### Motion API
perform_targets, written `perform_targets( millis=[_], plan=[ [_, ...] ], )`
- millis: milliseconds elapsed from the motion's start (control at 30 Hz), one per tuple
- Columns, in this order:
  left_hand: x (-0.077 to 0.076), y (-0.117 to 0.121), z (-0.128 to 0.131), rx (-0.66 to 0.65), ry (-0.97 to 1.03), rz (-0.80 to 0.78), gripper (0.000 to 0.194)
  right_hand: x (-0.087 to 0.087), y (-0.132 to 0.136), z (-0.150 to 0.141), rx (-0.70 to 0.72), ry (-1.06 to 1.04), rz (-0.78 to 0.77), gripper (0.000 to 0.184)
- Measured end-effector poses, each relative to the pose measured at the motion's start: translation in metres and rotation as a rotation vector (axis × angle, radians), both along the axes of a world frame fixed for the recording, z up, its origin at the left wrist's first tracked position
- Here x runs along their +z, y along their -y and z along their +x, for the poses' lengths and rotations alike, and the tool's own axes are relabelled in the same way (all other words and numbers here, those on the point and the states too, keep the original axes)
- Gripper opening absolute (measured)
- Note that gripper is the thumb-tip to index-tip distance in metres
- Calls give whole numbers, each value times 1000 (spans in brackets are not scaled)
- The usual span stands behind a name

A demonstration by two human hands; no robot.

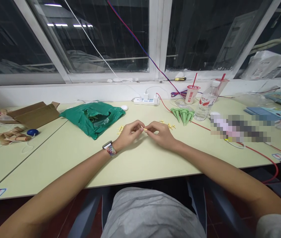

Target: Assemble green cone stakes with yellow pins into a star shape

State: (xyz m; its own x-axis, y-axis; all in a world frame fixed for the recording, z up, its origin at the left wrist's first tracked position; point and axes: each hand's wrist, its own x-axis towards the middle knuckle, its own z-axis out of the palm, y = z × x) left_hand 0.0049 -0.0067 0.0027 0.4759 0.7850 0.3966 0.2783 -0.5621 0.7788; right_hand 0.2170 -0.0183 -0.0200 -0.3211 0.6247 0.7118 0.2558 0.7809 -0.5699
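Note:
My left hand [127, 135], with a watch on its wrist, and my right hand [163, 136] meet over the middle of the table. Both are closed in a pinch, fingertips together on a small yellow piece [144, 129]; the fingers cover most of it, so its exact kind is not clear. Several similar small yellow pieces [120, 128] lie just behind my left hand. Past my right hand is another scatter of small yellow pieces [172, 126]. Several green cone-shaped pieces [184, 115] lie farther back on the right.
A torn green plastic bag [73, 114] lies left of my hands, beside a cardboard box [34, 114] and wooden toy pieces [8, 136]. A power strip [146, 101] sits at the back. To the right stand a drink cup [192, 95] and water bottle [206, 102]; a red cable [252, 149] crosses the table.

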Motion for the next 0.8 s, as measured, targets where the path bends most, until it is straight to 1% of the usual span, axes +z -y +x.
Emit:
perform_targets(
  millis=[133, 233, 367, 533, 667, 733, 800],
  plan=[
    [1, 0, -1, -7, -33, -18, 33, 0, 0, -1, -34, -8, -39, 22],
    [-1, -1, -1, -8, -39, -45, 33, -2, -1, -1, -28, 18, -11, 22],
    [-3, -3, -2, -32, -40, -87, 35, -3, -4, 1, -30, 38, 37, 17],
    [-6, -6, -1, -42, -15, -125, 45, -4, -6, 3, 5, 55, 94, 11],
    [-6, -6, 0, -5, -28, -165, 56, -3, -5, 3, 21, 51, 116, 8],
    [-6, -5, 0, 14, -49, -139, 57, -3, -5, 3, 17, 48, 111, 7],
    [-5, -3, 0, 29, -60, -72, 52, -2, -5, 2, 10, 41, 99, 6]
  ],
)
